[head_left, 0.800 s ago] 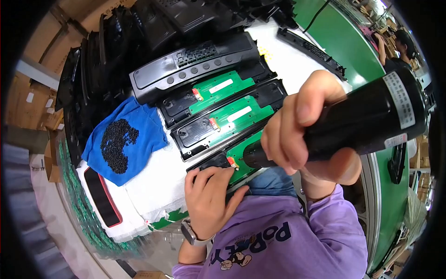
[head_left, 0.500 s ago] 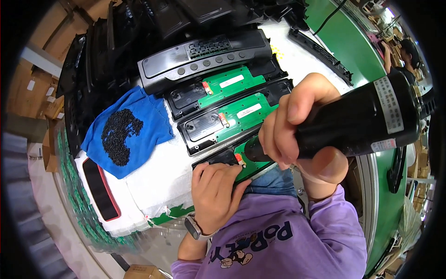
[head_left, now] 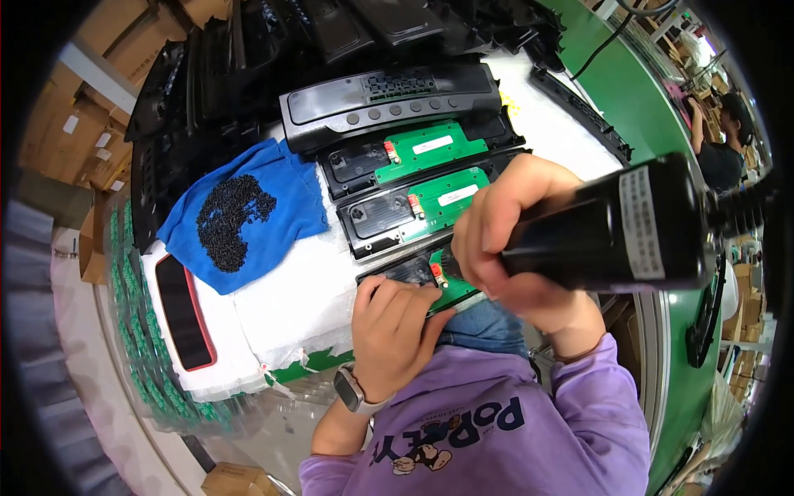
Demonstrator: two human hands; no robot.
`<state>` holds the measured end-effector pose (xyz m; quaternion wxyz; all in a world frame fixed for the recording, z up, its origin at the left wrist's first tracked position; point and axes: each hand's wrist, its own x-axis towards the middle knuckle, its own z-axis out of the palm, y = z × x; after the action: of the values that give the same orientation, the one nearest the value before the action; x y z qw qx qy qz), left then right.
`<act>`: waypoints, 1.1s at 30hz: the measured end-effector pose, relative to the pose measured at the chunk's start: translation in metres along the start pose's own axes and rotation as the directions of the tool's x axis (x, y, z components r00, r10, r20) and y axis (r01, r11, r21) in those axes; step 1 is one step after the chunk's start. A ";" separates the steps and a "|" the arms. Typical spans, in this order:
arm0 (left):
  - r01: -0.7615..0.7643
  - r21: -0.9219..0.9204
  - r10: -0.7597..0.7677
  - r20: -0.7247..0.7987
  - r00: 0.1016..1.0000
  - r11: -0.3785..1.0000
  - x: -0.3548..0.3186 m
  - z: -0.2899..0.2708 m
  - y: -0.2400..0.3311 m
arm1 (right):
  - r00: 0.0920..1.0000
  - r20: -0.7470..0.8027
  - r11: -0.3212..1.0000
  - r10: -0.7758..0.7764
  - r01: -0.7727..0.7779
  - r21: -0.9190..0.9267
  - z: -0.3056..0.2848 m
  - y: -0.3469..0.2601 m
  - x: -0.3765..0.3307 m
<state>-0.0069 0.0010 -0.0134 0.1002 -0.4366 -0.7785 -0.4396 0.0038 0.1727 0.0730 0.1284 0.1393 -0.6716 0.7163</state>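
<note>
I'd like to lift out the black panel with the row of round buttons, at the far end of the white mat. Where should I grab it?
Probably take the buttoned panel by its two short ends, reaching from above. It is long, narrow and lies flat; its near edge butts against the tray with the green board and black parts crowd behind it, so the long sides offer little room. The curved ends stand clearer.

black cylindrical power screwdriver (head_left: pixel 608 227), white label | green circuit board in black plastic panel (head_left: pixel 430 277), red tab | blue cloth (head_left: pixel 273 207) heaped with black screws (head_left: pixel 227 219) | red-edged black phone (head_left: pixel 184 312) | white foam sheet (head_left: pixel 289 306) | purple sleeve (head_left: pixel 595 397) | green conveyor belt (head_left: pixel 653 99)
</note>
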 end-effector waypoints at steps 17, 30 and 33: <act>-0.059 0.104 0.065 -0.051 0.997 0.993 0.022 -0.045 -0.014 | 0.956 -0.132 0.760 -0.261 0.288 0.583 -0.047 -0.007 -0.020; 0.381 0.758 -0.323 -0.236 0.917 0.530 0.052 -0.117 -0.120 | 0.964 -0.180 0.784 -0.198 0.265 0.561 -0.054 0.006 -0.040; 0.329 0.729 -0.189 -0.270 0.944 0.600 0.050 -0.123 -0.120 | 0.962 -0.186 0.761 -0.198 0.271 0.589 -0.054 0.008 -0.037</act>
<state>-0.1572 -0.0921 0.0145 0.2742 -0.1969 -0.9345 -0.1128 0.0339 0.2263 0.0483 0.2030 0.2156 -0.3738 0.8790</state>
